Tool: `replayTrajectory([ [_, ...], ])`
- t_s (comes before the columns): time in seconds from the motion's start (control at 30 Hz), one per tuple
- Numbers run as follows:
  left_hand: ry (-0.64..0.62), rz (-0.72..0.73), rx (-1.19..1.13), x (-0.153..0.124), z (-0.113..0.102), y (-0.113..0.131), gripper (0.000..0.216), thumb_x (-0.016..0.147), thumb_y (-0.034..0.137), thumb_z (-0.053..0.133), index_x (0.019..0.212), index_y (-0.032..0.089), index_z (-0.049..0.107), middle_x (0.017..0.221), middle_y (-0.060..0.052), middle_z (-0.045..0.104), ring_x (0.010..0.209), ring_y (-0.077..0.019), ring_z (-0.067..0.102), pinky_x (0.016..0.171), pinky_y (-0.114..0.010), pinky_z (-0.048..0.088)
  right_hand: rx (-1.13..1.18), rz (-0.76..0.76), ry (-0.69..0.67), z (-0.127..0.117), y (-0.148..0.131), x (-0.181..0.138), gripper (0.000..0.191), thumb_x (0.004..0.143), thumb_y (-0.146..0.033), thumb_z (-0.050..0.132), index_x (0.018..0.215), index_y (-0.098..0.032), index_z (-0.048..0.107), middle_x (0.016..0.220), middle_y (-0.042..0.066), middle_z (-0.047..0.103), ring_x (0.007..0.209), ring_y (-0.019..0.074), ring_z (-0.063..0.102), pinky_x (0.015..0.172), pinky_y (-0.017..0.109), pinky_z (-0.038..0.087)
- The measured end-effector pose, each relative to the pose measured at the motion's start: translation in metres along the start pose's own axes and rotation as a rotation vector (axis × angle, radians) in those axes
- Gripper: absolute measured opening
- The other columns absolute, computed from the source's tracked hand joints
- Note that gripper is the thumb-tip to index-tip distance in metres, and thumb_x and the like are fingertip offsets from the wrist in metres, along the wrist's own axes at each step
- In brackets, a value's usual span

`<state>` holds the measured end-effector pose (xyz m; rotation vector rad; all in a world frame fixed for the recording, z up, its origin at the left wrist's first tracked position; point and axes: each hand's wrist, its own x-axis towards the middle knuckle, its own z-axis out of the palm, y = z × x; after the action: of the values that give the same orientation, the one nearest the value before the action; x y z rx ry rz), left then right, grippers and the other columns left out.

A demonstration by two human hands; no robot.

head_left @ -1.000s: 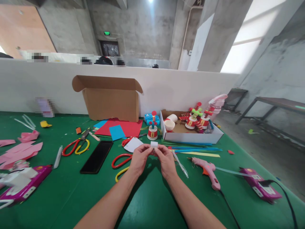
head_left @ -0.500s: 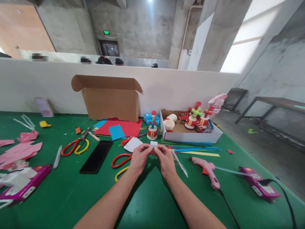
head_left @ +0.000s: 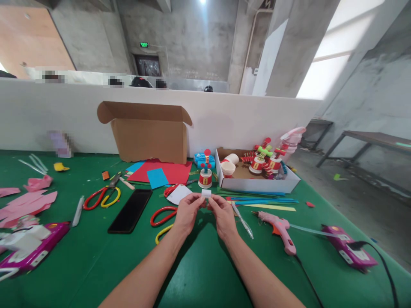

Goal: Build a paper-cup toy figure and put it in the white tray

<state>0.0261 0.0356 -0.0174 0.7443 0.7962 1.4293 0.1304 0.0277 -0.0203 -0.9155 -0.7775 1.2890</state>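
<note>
Between my two hands is a small white rolled piece of paper (head_left: 206, 193), pinched from both sides by the fingertips. My left hand (head_left: 189, 211) is closed on its left end, and my right hand (head_left: 224, 214) is closed on its right end. Just beyond them stands a small figure made from a red and white paper cup (head_left: 205, 179), with a red disc on top. Left of my left hand lie scissors (head_left: 163, 216) with red and yellow handles, partly hidden by that hand. A white paper piece (head_left: 180, 194) lies behind it.
A pink glue gun (head_left: 278, 226) lies at right, its cord running forward. A white box (head_left: 257, 185) holds cup figures. A black phone (head_left: 130, 211), more scissors (head_left: 105, 194), red paper (head_left: 176, 169) and a cardboard box (head_left: 149, 139) are at left. Paper strips (head_left: 266, 200) lie behind my right hand.
The white paper roll has shifted very slightly left between my fingertips. Both hands keep their pinch, and the things on the table stay where they were.
</note>
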Motion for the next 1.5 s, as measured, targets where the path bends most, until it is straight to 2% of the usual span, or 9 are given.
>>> replayTrajectory([
  [0.43,0.009,-0.007,0.0,-0.002,0.0032,0.0006,0.03,0.049,0.033,0.084,0.065,0.014,0.067,0.06,0.0,0.064,0.057,-0.0108,0.057,0.062,-0.025,0.046,0.051,0.018,-0.024,0.0006,0.0003,-0.0007,0.021,0.058,-0.033,0.079,0.069,-0.019,0.068,0.064,-0.003,0.063,0.056,0.0092,0.052,0.064,0.026,0.046],
  [0.87,0.043,-0.01,-0.002,-0.0002,0.0009,-0.0009,0.032,0.049,0.034,0.084,0.066,0.013,0.067,0.06,0.0,0.063,0.057,-0.0101,0.055,0.061,-0.025,0.045,-0.039,-0.001,0.016,0.0012,0.0008,-0.0002,0.023,0.058,-0.034,0.078,0.072,-0.018,0.07,0.065,-0.002,0.065,0.057,0.0097,0.052,0.062,0.025,0.045],
  [1.2,0.028,-0.005,0.012,-0.0008,0.0015,-0.0006,0.031,0.051,0.035,0.083,0.067,0.013,0.067,0.063,-0.001,0.065,0.058,-0.0111,0.057,0.064,-0.026,0.045,-0.053,-0.022,-0.002,0.0011,-0.0009,-0.0007,0.023,0.059,-0.034,0.078,0.073,-0.018,0.07,0.065,-0.001,0.064,0.056,0.0102,0.051,0.061,0.026,0.046],
  [1.5,0.022,-0.011,0.02,-0.0032,0.0041,0.0021,0.03,0.049,0.033,0.084,0.063,0.014,0.066,0.059,0.0,0.064,0.056,-0.0108,0.056,0.061,-0.025,0.045,0.011,0.011,-0.023,-0.0004,-0.0014,-0.0011,0.021,0.058,-0.032,0.079,0.071,-0.019,0.069,0.067,-0.002,0.065,0.057,0.0094,0.052,0.063,0.025,0.046],
])
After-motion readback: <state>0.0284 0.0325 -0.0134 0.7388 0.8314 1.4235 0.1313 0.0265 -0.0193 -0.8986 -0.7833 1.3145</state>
